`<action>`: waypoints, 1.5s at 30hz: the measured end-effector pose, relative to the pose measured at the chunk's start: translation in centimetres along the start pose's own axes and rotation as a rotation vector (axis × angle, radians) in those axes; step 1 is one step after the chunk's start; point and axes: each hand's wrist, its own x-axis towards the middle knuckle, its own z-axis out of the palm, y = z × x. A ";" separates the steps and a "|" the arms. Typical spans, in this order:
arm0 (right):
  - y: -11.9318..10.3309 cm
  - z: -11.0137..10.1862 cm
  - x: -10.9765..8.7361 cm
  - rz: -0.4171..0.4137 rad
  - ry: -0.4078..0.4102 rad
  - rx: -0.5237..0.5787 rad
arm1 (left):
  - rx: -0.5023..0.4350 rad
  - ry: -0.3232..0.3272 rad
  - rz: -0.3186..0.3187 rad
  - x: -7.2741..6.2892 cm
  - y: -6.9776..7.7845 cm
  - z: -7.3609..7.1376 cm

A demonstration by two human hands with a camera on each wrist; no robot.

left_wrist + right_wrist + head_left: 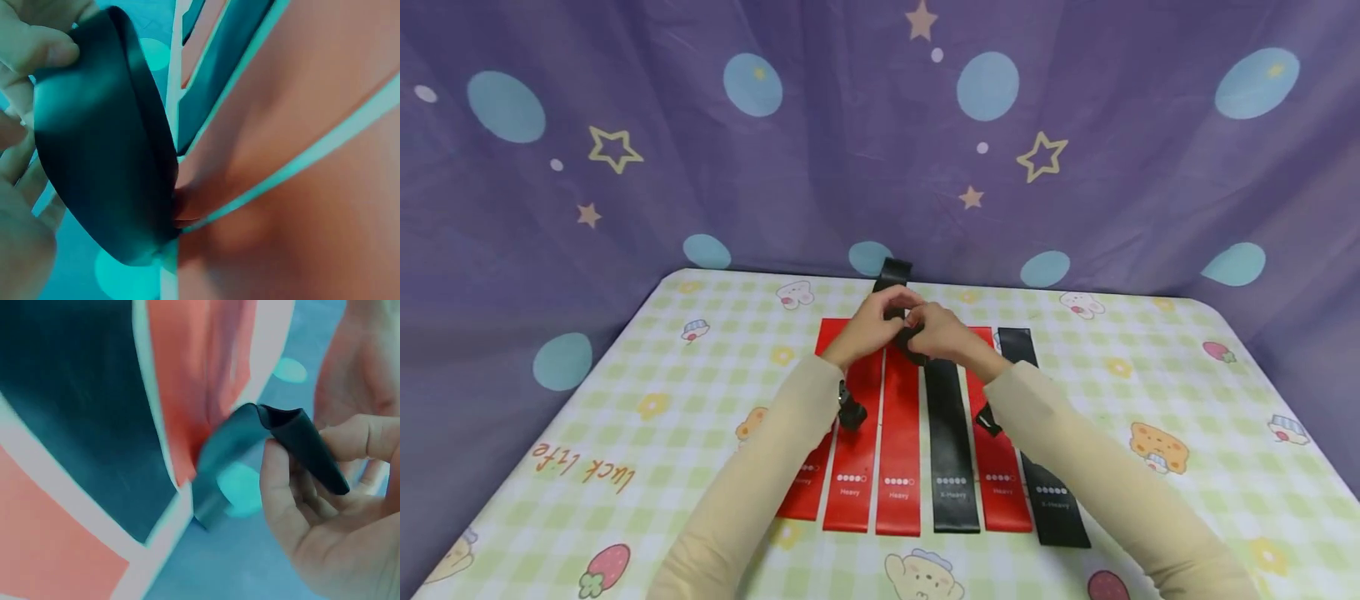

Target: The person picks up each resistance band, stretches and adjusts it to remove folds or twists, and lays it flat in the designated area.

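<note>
A wide black resistance band [893, 272] is bent into a loop above the far part of the table, and both hands meet at it. My left hand [871, 325] arches over it with curled fingers. On the other side, my right hand [942, 333] pinches the band between thumb and fingers. The right wrist view shows an end of the band [309, 453] folded in the right hand's [337, 519] grip, the rest hanging away in a curve. In the left wrist view the band [100, 144] bows outward, partly covered by fingers [37, 47].
Beneath the hands lie several flat red bands [898, 450] marked "Heavy", side by side with a black band [952, 450] and another black band [1054, 504] marked "X-Heavy". They rest on a checked tablecloth [700, 433]. A purple curtain [865, 125] hangs behind the table's far edge.
</note>
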 end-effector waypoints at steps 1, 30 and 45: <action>-0.1 -0.5 -0.1 -0.017 -0.005 -0.019 | 0.009 -0.027 -0.001 0.1 0.2 0.0; -3.6 -8.4 -1.3 -0.277 0.234 -0.063 | 0.200 0.231 -0.070 2.2 1.6 0.3; -5.0 -10.4 -2.0 -0.413 0.400 0.021 | 0.243 0.359 -0.056 2.8 1.7 -0.4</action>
